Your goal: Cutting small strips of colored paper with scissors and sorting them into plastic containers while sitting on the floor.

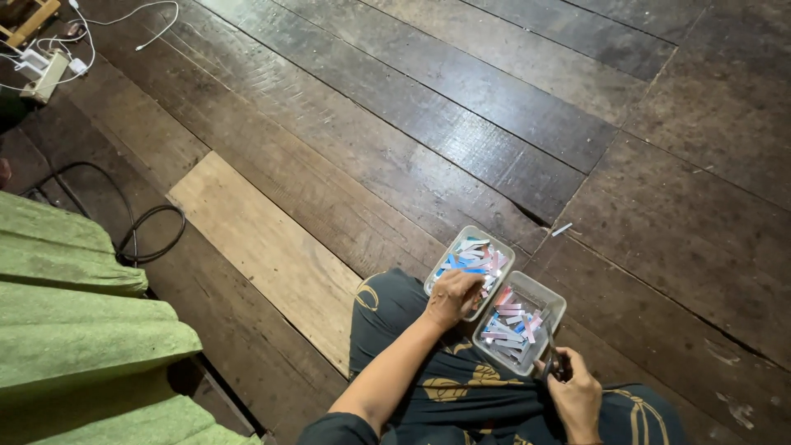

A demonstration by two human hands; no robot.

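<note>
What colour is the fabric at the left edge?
Green fabric, seen best in the head view.

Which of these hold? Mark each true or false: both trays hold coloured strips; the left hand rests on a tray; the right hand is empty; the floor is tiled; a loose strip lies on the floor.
1. Both clear plastic trays, the farther tray and the nearer tray, hold coloured paper strips. True.
2. The left hand rests on the farther tray's near edge. True.
3. The right hand is empty. False: it grips dark scissors, held at the nearer tray's corner.
4. The floor is tiled. False: it is a dark wooden plank floor, with one paler board.
5. A loose pale strip lies on the floor beyond the trays. True.
</note>
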